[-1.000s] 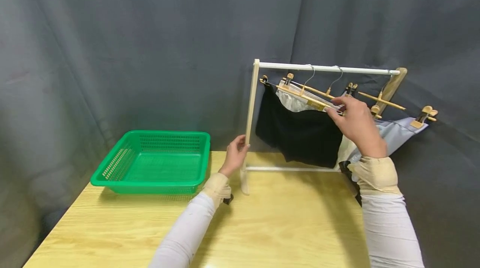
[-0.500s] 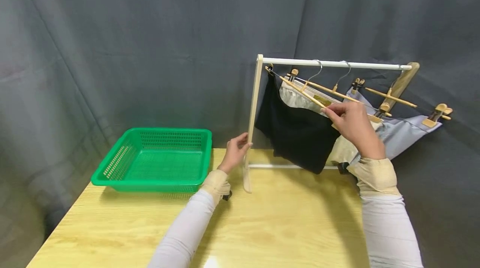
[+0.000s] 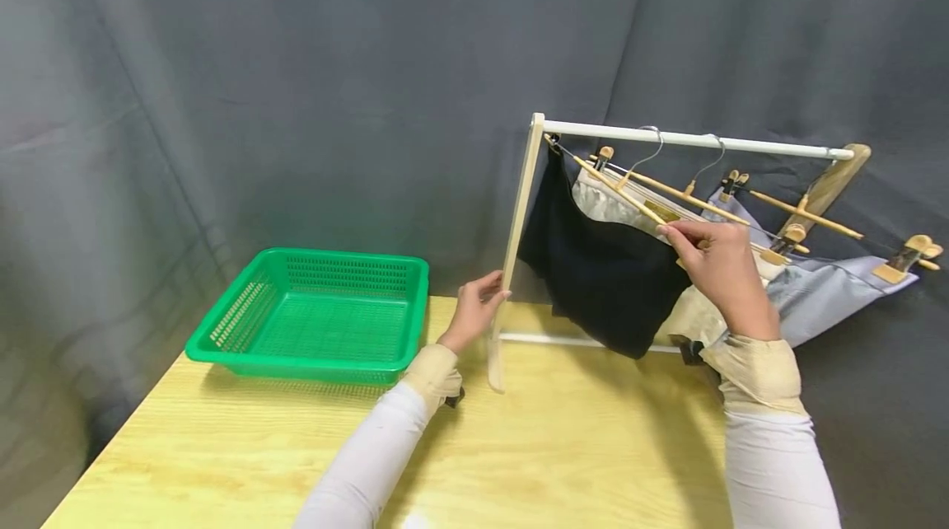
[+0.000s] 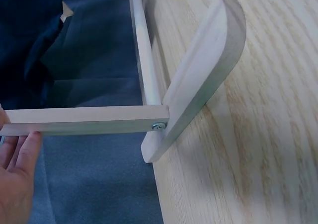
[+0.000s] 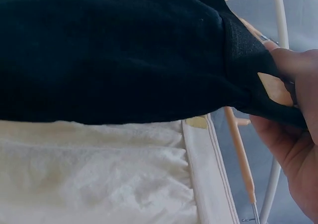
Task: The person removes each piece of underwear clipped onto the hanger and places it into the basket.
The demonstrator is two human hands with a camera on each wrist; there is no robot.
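Observation:
In the head view, my left hand (image 3: pixel 474 313) holds the near upright post of a small wooden clothes rack (image 3: pixel 522 199), thumb and fingers on either side of it. My right hand (image 3: pixel 719 265) pinches the right end of a wooden clip hanger (image 3: pixel 613 185), which hooks over the white rail and slants down toward me. A black garment (image 3: pixel 608 286) hangs from it, sagging at its lower right. In the right wrist view, the fingers are at the waistband corner beside a wooden clip (image 5: pixel 276 88). Behind it hangs a cream garment (image 5: pixel 94 179) with a gold label.
A pale grey garment (image 3: pixel 823 290) hangs on another clip hanger at the rack's right end. To the left, a green plastic basket (image 3: pixel 304 366) stands on the wooden table (image 3: pixel 563 447). A grey curtain (image 3: pixel 356 100) hangs behind.
My right hand has drawn the black garment's hanger end down and toward me, apart from the cream garment's hanger. My left hand stays on the post. The head view has shifted left.

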